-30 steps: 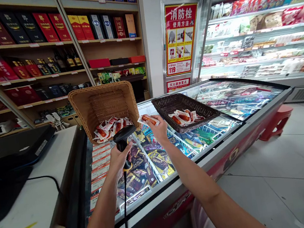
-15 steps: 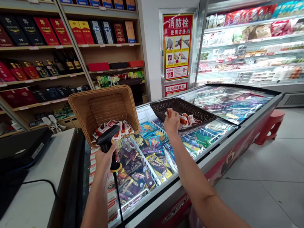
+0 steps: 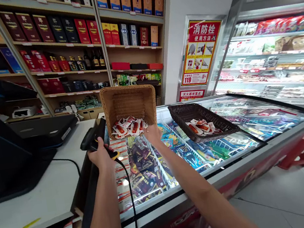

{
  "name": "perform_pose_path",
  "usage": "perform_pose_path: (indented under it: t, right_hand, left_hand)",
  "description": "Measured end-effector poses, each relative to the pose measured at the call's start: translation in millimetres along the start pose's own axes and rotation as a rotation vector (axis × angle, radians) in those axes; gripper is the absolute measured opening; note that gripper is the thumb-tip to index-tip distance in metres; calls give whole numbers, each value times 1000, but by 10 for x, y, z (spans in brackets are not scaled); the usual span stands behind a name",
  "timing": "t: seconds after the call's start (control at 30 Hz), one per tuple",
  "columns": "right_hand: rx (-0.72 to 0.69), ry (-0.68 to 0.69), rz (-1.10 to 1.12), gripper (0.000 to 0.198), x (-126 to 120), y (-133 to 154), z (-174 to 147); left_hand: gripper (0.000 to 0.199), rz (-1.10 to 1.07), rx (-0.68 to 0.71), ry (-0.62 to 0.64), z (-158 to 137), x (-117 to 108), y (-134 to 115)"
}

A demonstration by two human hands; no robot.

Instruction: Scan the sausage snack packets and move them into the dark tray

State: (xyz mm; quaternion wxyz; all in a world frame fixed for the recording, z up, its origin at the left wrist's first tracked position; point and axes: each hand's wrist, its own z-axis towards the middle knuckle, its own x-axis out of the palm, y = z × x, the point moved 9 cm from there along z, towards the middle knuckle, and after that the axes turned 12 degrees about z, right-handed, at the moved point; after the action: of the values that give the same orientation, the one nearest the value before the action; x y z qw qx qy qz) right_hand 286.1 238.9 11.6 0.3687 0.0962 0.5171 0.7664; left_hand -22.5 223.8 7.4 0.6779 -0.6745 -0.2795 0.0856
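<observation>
Your left hand (image 3: 101, 156) is gripping the scanner (image 3: 91, 139) while your right hand (image 3: 151, 134), fingers open and empty, is reaching for packets (image 3: 129, 127) heaped in the tan basket (image 3: 128, 94); a few packets are lying in the dark basket (image 3: 219, 126).

left hand (image 3: 100, 156): grips black scanner (image 3: 91, 139) over the desk (image 3: 51, 190) edge;
right hand (image 3: 152, 133): reaches sausage packets (image 3: 128, 128) in tan basket (image 3: 128, 100);
dark basket (image 3: 202, 119): on freezer lid (image 3: 230, 144)
</observation>
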Motion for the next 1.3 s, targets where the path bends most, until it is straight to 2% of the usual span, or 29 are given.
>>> perform_pose_path:
  t: [0.1,0.17,0.27,0.37,0.57,0.7,0.8,0.9,1.0,1.2,1.3]
  right_hand:
    - [143,83,-231,33,469,-57,-116]
    - [152,83,-260,26,591,-57,-148]
    - [203,60,-193,18,603,-96,-172]
    - [200,-5,-153,15,426,-60,-164]
    - [-65,-107,-50,20,-343,107,-80]
    - [-174,-196,27,20,-873,-50,-142]
    - [-165,-319,73,20,-1133,-203,-194]
    - [-128,-406,118,18,-1258,-254,-187]
    - [-106,-438,163,19,-1315,-230,-163]
    - [-18,-478,251,24,-1322,-323,-183]
    - [22,-442,288,29,-1251,-410,-171]
  left_hand:
    - [53,-3,-16,54,-95,89,42]
    - [57,13,-23,82,-131,129,70]
    - [58,25,-2,107,-139,158,82]
    - [56,8,16,123,-143,181,82]
    - [55,53,74,218,-302,340,8]
    - [52,218,168,419,-523,599,-9]
    - [51,328,184,617,-740,825,115]
    - [51,397,187,745,-957,976,245]
    - [52,466,184,799,-1121,1047,329]
    - [50,482,184,820,-1211,1070,346]
    - [48,471,148,807,-1168,1048,369]
